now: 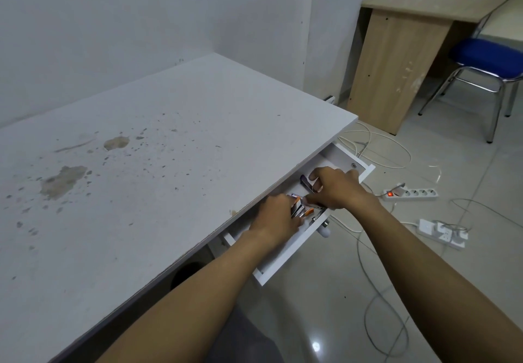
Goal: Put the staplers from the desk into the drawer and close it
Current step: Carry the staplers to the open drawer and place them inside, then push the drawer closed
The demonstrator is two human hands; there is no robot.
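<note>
The white drawer (285, 263) stands pulled out from under the desk's right edge. Both hands are inside it. My left hand (278, 215) is curled around staplers with orange and silver parts (297, 207). My right hand (336, 190) reaches over from the right and grips a dark stapler with a silver base (307, 184), its fingers also touching the orange ones. Parts of the staplers are hidden under the hands. The white desk top (158, 164) carries stains and no stapler that I can see.
A drawer handle (324, 231) sticks out on the front panel. Power strips (410, 194) and cables lie on the tiled floor to the right. A wooden desk (396, 59) and a blue chair (486, 59) stand at the back right. Grey wall behind.
</note>
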